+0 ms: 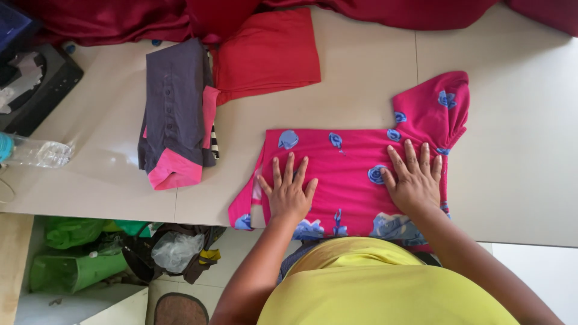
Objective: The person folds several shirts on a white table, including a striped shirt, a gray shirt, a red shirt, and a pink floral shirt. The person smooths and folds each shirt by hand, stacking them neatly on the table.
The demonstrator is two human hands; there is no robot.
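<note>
The left hand lies flat with fingers spread on a pink garment with blue flower prints, palm down, gripping nothing. The right hand presses flat on the same garment a little way to the right of the left hand, its fingers also splayed and pointing away from the person. The garment is spread on the pale tabletop directly under both hands — its lower edge hangs over the near rim of the tabletop, and one sleeve juts out beyond the right hand's fingertips, up and to the right.

Up and to the left of the left hand, well apart from it, sits a folded pile with a dark grey garment on top and pink cloth showing beneath. Just beyond that lies a folded red cloth, and a heap of dark red fabric runs along the far edge of the tabletop. Far to the left of the left hand a clear plastic bottle lies on its side — near a black device. Below the tabletop edge, left of the left forearm, green bags rest on the floor
</note>
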